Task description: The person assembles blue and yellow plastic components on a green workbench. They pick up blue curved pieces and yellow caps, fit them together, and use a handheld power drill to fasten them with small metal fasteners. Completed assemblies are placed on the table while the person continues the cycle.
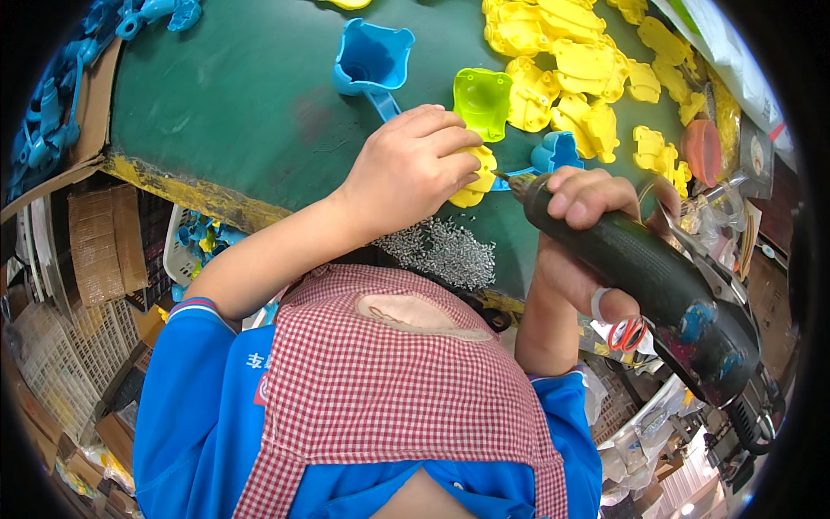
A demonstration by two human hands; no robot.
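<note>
On the green table point(233, 112), a pile of small silver screws point(450, 253) lies near the person; just beyond it, the left hand point(421, 164) has its fingers bent down, gripping a yellow piece point(474, 183). To the right of the pile, the right hand point(592, 233) is wrapped around a black power screwdriver point(631, 264), its tip near the yellow piece; whether they touch cannot be told. Farther beyond the pile sit a lime-green piece point(482, 102) and a blue cup point(377, 56), with many yellow parts point(588, 65) beyond and right.
</note>
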